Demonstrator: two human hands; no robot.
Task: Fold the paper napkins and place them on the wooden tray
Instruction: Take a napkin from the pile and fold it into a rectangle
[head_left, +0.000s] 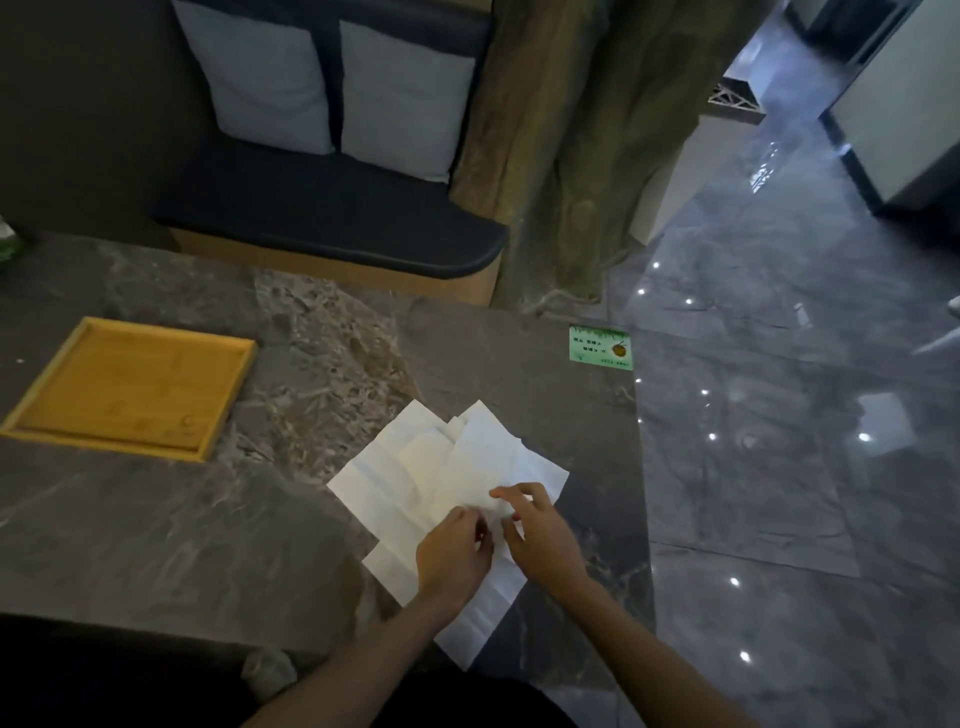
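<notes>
both hands are down on a loose heap of white paper napkins (415, 478) spread unfolded and overlapping on the dark marbled table (156, 530), near its right edge. the left hand (453, 553) lies on top of the pile with its fingers curled in; it seems to pinch a bit of the top sheet, though the fingertips are hidden and i cannot tell for sure. the right hand (540, 535) sits just beside it, thumb and forefinger bent round and pinching a crumpled edge of that same sheet. the wooden tray (31, 415) lies well apart on the left side of the table, with no napkin in it. a small green card (601, 348) sits flat at the table's far right corner.
</notes>
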